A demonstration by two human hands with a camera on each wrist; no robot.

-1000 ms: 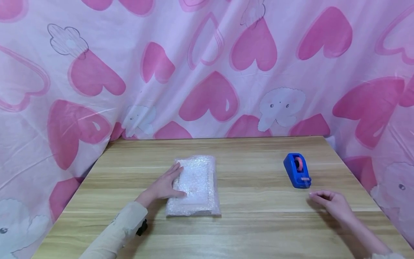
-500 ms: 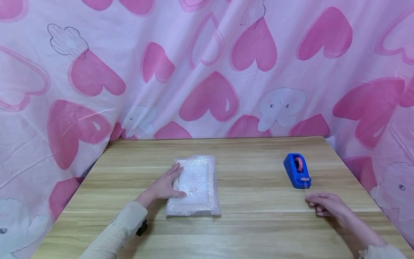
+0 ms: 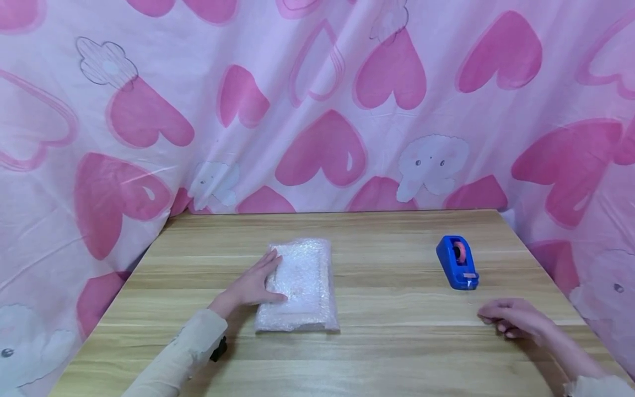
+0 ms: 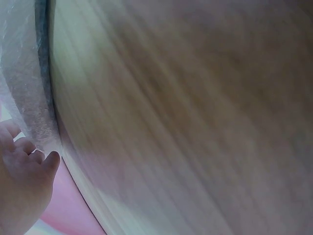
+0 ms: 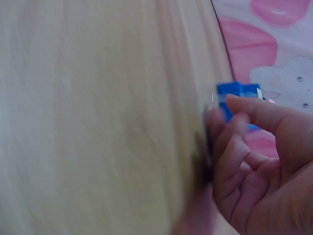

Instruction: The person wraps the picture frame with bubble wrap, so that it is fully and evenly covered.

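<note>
A flat bubble-wrapped packet (image 3: 302,281) lies on the table left of centre. My left hand (image 3: 253,284) rests on its left side, thumb and fingers spread over the wrap; the left wrist view shows the fingers at the edge of the bubble wrap (image 4: 22,73). On the right stands a blue tape dispenser (image 3: 453,264) with a pink core, a short tape end at its cutter. Just in front of it, my right hand (image 3: 516,318) pinches a strip of clear tape (image 5: 212,97) between thumb and index finger. Only a faint glint of that strip shows.
Everything sits on a wood-grain table (image 3: 387,353). A pink heart-patterned curtain (image 3: 317,66) hangs behind and along both sides. Bare wood lies between the packet and the dispenser.
The right hand pulled tape out of the dispenser, then moved slightly right and toward me, and the strip has come apart from the dispenser. The left hand and packet stay put.
</note>
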